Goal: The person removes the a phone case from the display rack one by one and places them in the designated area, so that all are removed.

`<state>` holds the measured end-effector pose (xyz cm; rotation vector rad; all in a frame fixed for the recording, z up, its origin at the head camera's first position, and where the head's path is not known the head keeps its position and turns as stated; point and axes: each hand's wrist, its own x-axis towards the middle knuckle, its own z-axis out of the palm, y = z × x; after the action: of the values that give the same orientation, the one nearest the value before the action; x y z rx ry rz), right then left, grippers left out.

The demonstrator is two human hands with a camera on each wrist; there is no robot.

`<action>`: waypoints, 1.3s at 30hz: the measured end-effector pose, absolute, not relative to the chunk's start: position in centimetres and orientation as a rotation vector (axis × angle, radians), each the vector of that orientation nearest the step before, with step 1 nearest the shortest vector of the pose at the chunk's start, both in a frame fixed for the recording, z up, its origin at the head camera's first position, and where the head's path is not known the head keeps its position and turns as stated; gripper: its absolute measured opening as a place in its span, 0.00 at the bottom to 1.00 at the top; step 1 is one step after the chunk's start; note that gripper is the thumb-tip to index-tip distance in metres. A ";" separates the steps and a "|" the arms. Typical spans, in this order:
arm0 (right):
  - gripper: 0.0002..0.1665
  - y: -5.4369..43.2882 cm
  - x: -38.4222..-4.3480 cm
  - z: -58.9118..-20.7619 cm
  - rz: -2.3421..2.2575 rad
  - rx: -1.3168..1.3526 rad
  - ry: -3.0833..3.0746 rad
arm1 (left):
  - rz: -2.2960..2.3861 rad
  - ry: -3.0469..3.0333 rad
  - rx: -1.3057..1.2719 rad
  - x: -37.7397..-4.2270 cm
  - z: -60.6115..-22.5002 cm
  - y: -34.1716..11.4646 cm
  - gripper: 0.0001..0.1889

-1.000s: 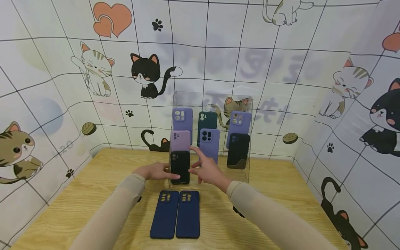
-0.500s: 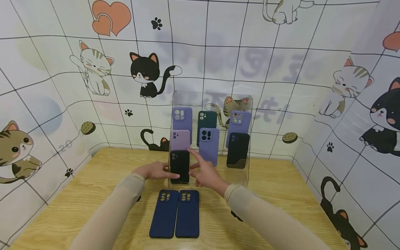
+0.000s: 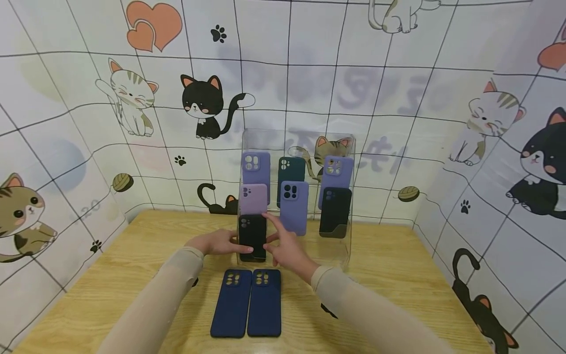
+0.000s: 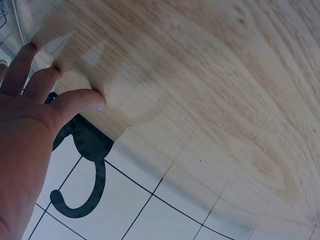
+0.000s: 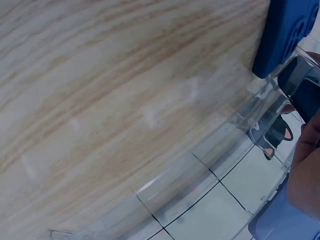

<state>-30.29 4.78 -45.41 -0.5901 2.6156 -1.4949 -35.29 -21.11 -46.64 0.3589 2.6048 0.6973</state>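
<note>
A clear acrylic display stand (image 3: pixel 300 133) holds several phone cases in tiers. In its lower left slot is a black phone case (image 3: pixel 252 236), upright and leaning back. My right hand (image 3: pixel 287 248) pinches this case at its right edge, index finger near its top right corner. My left hand (image 3: pixel 216 242) holds the stand's left side, thumb across the case's lower front and the other fingers partly hidden. In the left wrist view, the left hand (image 4: pixel 30 110) has its thumb extended. The right wrist view catches only part of the right hand (image 5: pixel 306 175).
Two dark blue phone cases (image 3: pixel 264 305) lie side by side on the wooden table (image 3: pixel 380 295) before the stand. Above the black case is a pink-purple case (image 3: pixel 253 196); a purple case (image 3: pixel 294 211) and another black case (image 3: pixel 335 211) stand further right. A cat-print backdrop encloses the table.
My right hand has shifted slightly left and down, its index finger now at the case's top right corner. The black case sits slightly lower in its slot. The left hand stays put.
</note>
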 end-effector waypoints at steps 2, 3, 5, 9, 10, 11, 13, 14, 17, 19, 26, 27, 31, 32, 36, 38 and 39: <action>0.56 4.5 -30.3 -45.8 -1.484 -0.587 2.651 | 0.701 2.609 0.358 -35.2 -46.7 -21.1 0.61; 0.57 4.4 -30.3 -45.9 -1.480 -0.586 2.664 | 0.700 2.612 0.357 -35.2 -46.6 -21.2 0.61; 0.60 4.2 -30.3 -46.3 -1.470 -0.580 2.685 | 0.710 2.611 0.350 -35.1 -46.7 -21.2 0.61; 0.64 3.8 -30.3 -46.9 -1.472 -0.558 2.692 | 0.721 2.604 0.338 -34.9 -46.7 -21.3 0.61; 0.64 3.7 -30.4 -47.0 -1.476 -0.561 2.692 | 0.722 2.603 0.337 -34.8 -46.8 -21.4 0.61; 0.65 3.6 -30.4 -47.1 -1.482 -0.561 2.689 | 0.722 2.603 0.335 -34.8 -46.8 -21.4 0.61; 0.66 3.5 -30.5 -47.3 -1.483 -0.560 2.688 | 0.711 2.609 0.330 -34.7 -46.8 -21.4 0.62; 0.66 3.5 -30.6 -47.4 -1.484 -0.558 2.686 | 0.706 2.611 0.327 -34.6 -46.8 -21.4 0.62; 0.66 3.4 -30.7 -47.6 -1.488 -0.539 2.685 | 0.691 2.613 0.332 -34.7 -46.9 -21.3 0.63; 0.66 3.5 -30.7 -47.7 -1.486 -0.537 2.699 | 0.686 2.613 0.337 -34.7 -46.8 -21.3 0.63; 0.66 3.5 -31.1 -47.8 -1.383 -0.575 2.834 | 0.679 2.622 0.335 -35.0 -46.6 -21.3 0.63; 0.66 3.5 -31.2 -47.8 -1.380 -0.574 2.836 | 0.678 2.622 0.335 -35.0 -46.6 -21.3 0.63; 0.66 3.5 -31.2 -47.8 -1.367 -0.572 2.844 | 0.672 2.619 0.326 -35.0 -46.5 -21.2 0.64; 0.66 3.5 -31.2 -47.8 -1.362 -0.570 2.848 | 0.672 2.619 0.322 -35.0 -46.6 -21.2 0.65; 0.67 3.4 -31.1 -47.6 -1.325 -0.560 2.861 | 0.682 2.617 0.306 -35.0 -46.7 -21.2 0.65; 0.67 3.4 -31.0 -47.5 -1.314 -0.547 2.842 | 0.688 2.616 0.306 -35.0 -46.7 -21.1 0.65; 0.67 3.5 -31.0 -47.4 -1.312 -0.540 2.827 | 0.687 2.618 0.309 -35.0 -46.7 -21.1 0.65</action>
<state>-30.96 3.47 -47.38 -0.5397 2.8268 -1.3120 -35.02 -21.08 -46.72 0.3095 2.6176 0.6867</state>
